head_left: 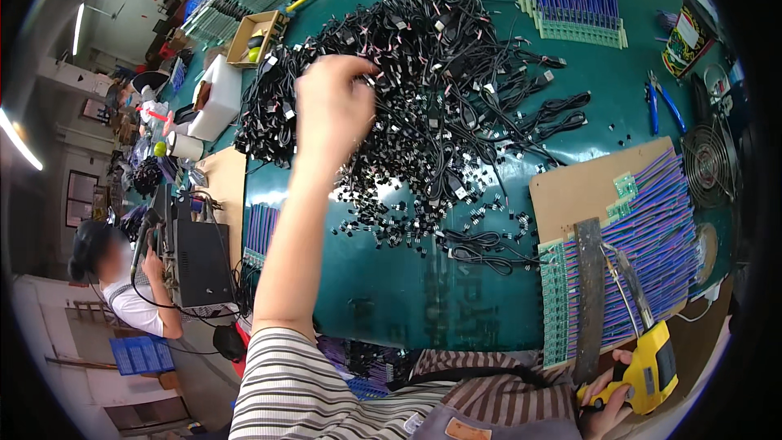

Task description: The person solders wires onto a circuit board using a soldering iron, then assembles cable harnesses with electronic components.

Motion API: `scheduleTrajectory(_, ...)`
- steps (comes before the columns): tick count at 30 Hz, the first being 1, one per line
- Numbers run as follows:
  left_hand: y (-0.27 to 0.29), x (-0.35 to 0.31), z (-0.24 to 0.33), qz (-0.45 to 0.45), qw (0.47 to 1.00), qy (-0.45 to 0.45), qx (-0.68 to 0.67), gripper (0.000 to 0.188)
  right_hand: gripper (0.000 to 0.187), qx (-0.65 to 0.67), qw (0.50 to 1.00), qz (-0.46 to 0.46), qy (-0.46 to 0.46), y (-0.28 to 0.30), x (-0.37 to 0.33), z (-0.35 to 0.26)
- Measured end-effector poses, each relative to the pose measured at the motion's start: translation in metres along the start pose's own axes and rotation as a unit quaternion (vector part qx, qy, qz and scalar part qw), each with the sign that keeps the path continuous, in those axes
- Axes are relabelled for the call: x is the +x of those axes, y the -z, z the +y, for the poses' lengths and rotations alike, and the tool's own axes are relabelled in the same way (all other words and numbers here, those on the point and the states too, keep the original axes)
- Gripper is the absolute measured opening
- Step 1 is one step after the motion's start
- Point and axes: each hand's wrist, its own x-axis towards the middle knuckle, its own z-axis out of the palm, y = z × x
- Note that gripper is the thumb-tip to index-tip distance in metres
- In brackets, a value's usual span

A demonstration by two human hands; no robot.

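My left arm reaches over a big pile of black USB cables (440, 41), and my left hand (334, 106) is at its left part. The hand is blurred and its fingers bend toward the cables; whether a cable is between them does not show. At the lower right my right hand (607, 399) grips a yellow soldering gun (652, 371) by its handle. Its metal tip points up over a row of small green circuit boards (554, 301) with blue and purple wires (652, 236). A dark flat metal bar (588, 293) lies across these wires.
Small black connectors (391, 220) lie scattered below the pile, near a loose coiled cable (485, 248). Blue-handled pliers (668, 106), a tin (688, 41) and a round fan (705, 163) stand at the right. A person (134, 285) works at the left, beside a black box-shaped device (204, 261).
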Motion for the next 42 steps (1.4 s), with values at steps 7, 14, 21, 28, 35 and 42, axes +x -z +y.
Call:
scheduleTrajectory(7, 0.012, 0.053, -0.069, -0.067, 0.996, 0.049, 0.043, 0.037, 0.051, 0.031, 0.999, -0.026, 0.013, 0.0, 0.008, -0.002)
scheduleTrajectory(14, -0.029, 0.114, -0.092, -0.348, 0.889, -0.279, 0.099, 0.093, 0.026, -0.031, 0.994, 0.101, 0.011, -0.006, 0.007, -0.004)
scheduleTrajectory(21, -0.054, 0.114, -0.091, -0.315, 0.887, -0.333, 0.053, 0.073, 0.018, -0.072, 0.982, 0.167, 0.054, -0.004, 0.013, 0.001)
scheduleTrajectory(28, -0.067, 0.102, -0.103, -0.219, 0.898, -0.376, 0.065, 0.053, 0.019, 0.04, 0.998, 0.024, 0.037, -0.007, 0.025, -0.007)
scheduleTrajectory(35, -0.052, 0.105, -0.091, -0.184, 0.872, -0.431, 0.142, 0.04, 0.039, 0.019, 0.989, 0.125, 0.079, 0.015, 0.024, 0.032)
scheduleTrajectory(42, -0.001, 0.118, -0.004, -0.153, 0.885, -0.41, 0.161, 0.026, 0.039, 0.03, 0.993, 0.09, 0.065, 0.001, 0.025, 0.014)
